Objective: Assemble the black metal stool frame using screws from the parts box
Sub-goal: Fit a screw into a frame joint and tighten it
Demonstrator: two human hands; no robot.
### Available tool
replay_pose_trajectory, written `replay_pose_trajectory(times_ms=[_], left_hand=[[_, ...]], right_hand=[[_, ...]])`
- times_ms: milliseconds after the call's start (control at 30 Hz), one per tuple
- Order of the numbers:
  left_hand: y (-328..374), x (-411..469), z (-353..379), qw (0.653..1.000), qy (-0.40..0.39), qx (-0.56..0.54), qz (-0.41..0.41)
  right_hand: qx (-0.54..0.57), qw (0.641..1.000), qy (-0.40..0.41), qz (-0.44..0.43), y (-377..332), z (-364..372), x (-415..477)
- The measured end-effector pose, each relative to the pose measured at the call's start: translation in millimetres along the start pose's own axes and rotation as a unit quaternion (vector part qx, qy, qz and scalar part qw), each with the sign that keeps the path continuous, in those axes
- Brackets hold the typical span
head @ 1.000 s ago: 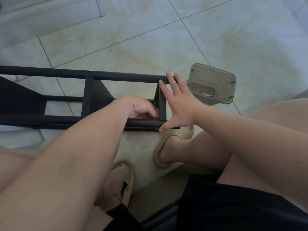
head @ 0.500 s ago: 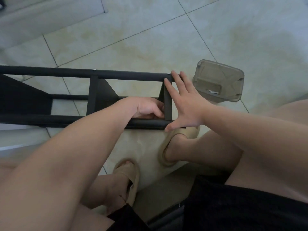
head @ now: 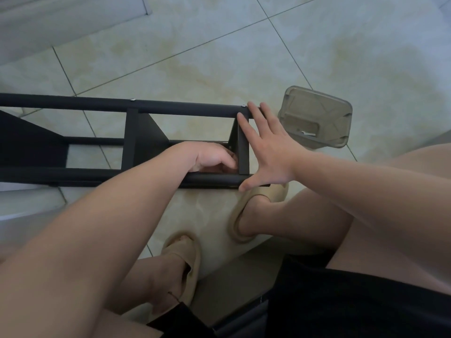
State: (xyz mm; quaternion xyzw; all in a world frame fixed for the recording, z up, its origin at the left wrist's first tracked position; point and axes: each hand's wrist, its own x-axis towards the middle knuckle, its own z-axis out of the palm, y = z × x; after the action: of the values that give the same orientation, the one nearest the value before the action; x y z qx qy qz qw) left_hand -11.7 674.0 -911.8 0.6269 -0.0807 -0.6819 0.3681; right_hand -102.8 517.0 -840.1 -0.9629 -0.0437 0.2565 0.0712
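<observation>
Comparing with one second ago, I find that almost nothing has moved: only the view has drifted a little, and both hands keep their places on the stool frame (head: 183, 109), which lies on its side on the tiled floor (head: 219, 57), just in front of my feet.

My right hand (head: 268, 152) stays flat against the end crossbar. Its fingers (head: 246, 128) are straight and spread, and the thumb rests on the near tube (it works as a brace, I think, so the frame does not slide).

My left hand (head: 210, 159) still reaches inside the frame, at the inner corner by the bracket. Its fingers (head: 228, 158) are curled close together, but what they pinch is hidden from me, so I cannot tell if a screw is between them.

The parts box (head: 317, 106) sits on the floor just beyond the right hand, not touching it, with one small silver piece (head: 308, 134) inside.

My judgement: this corner joint is still in work and not finished, and the box will not be needed again until the joint is tight.
</observation>
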Motion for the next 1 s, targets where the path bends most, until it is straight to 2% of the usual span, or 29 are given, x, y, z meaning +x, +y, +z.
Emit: replay_pose_trajectory(times_ms=[67, 433, 1000], left_hand=[[2, -1, 1, 1.0, -0.019, -0.015, -0.019], [26, -3, 4, 0.997, 0.012, 0.035, -0.065], [24, -3, 6, 0.999, 0.027, 0.016, -0.04]], right_hand=[[-0.003, 1.0, -0.001, 0.001, -1, 0, 0], [-0.006, 1.0, -0.002, 0.003, -3, -2, -2], [-0.003, 1.0, 0.001, 0.002, -3, -2, -2]])
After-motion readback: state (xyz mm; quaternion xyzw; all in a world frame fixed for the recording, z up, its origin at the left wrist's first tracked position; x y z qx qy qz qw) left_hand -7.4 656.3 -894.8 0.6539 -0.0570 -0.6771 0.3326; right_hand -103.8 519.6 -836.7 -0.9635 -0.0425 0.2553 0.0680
